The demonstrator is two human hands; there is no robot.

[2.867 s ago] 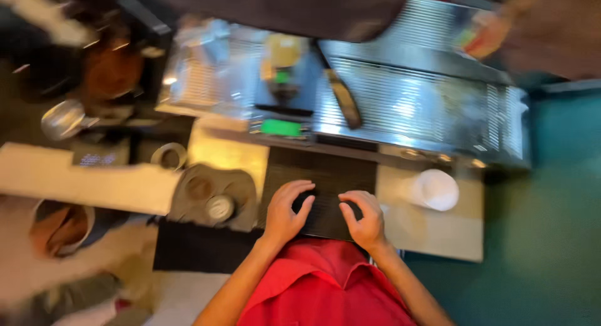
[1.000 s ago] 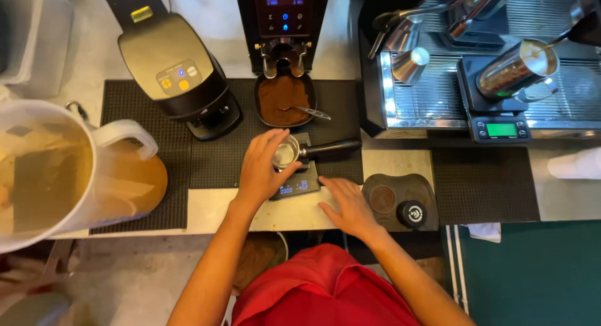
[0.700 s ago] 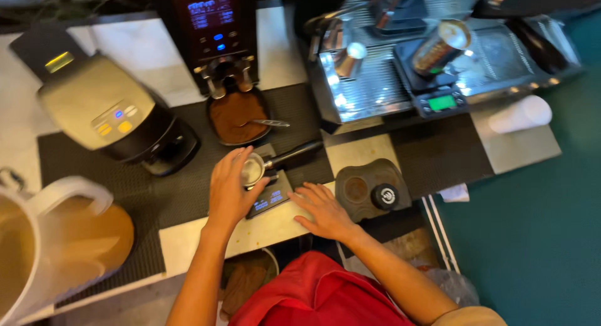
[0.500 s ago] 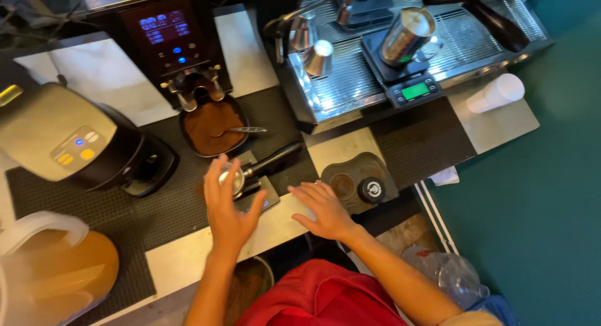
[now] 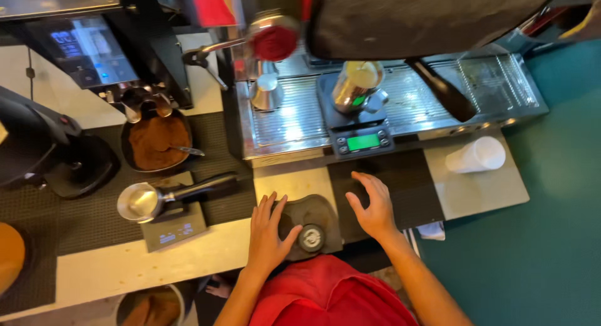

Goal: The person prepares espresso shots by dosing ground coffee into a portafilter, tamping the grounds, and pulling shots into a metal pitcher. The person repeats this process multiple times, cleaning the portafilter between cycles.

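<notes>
My left hand (image 5: 268,235) lies flat with fingers spread on the left edge of a dark tamping mat (image 5: 316,213), beside the round tamper (image 5: 310,238) standing on it. My right hand (image 5: 372,207) rests open on the black counter mat just right of the tamping mat. Neither hand holds anything. An empty metal portafilter (image 5: 145,201) with a black handle lies on a small grey scale (image 5: 174,224) to the left of my left hand. I wear a red top.
An espresso machine's drip tray (image 5: 413,107) carries a steel pitcher (image 5: 354,88) on a scale with a green display (image 5: 363,141). A coffee grinder (image 5: 100,57) stands over a tray of grounds (image 5: 156,141). A white cup (image 5: 477,156) lies at right.
My left hand has let go of the portafilter and moved right to the tamping mat. My right hand has shifted right off the mat. The view has swung towards the espresso machine.
</notes>
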